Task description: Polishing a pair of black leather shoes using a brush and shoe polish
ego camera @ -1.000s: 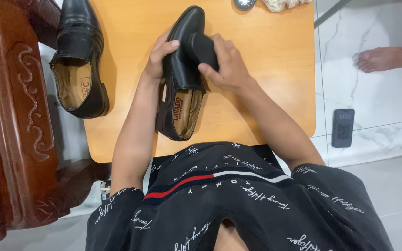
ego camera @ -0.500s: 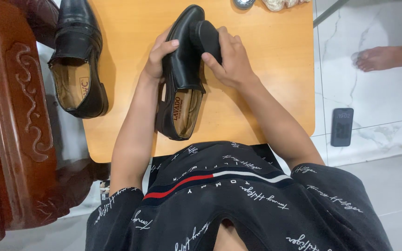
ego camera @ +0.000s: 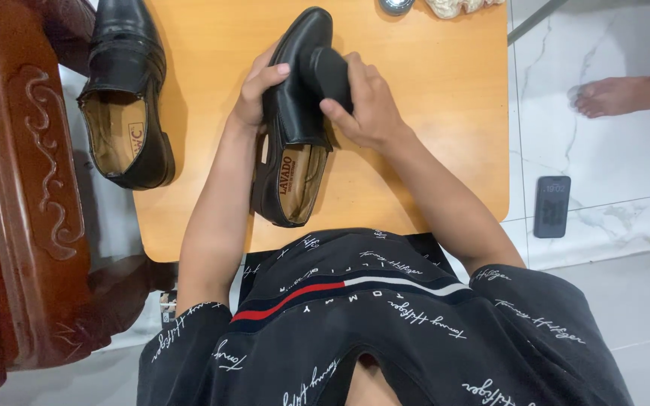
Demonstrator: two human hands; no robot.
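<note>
A black leather shoe (ego camera: 295, 143) with a tan insole lies on the low wooden table (ego camera: 430, 90), toe pointing away from me. My left hand (ego camera: 257, 94) grips its left side near the vamp. My right hand (ego camera: 366, 105) presses a dark applicator pad (ego camera: 331, 75) against the shoe's upper on the right side. The matching second black shoe (ego camera: 123, 98) rests at the table's left edge, apart from both hands.
A carved dark wooden chair (ego camera: 24, 195) stands at the left. A dark phone (ego camera: 551, 206) lies on the marble floor to the right. Another person's bare foot (ego camera: 615, 95) is on the floor beyond it. A small round tin (ego camera: 396, 6) and a pale cloth (ego camera: 460, 6) sit at the table's far edge.
My right hand has slid the pad slightly along the shoe's upper. The shoe and my left hand stay almost in place.
</note>
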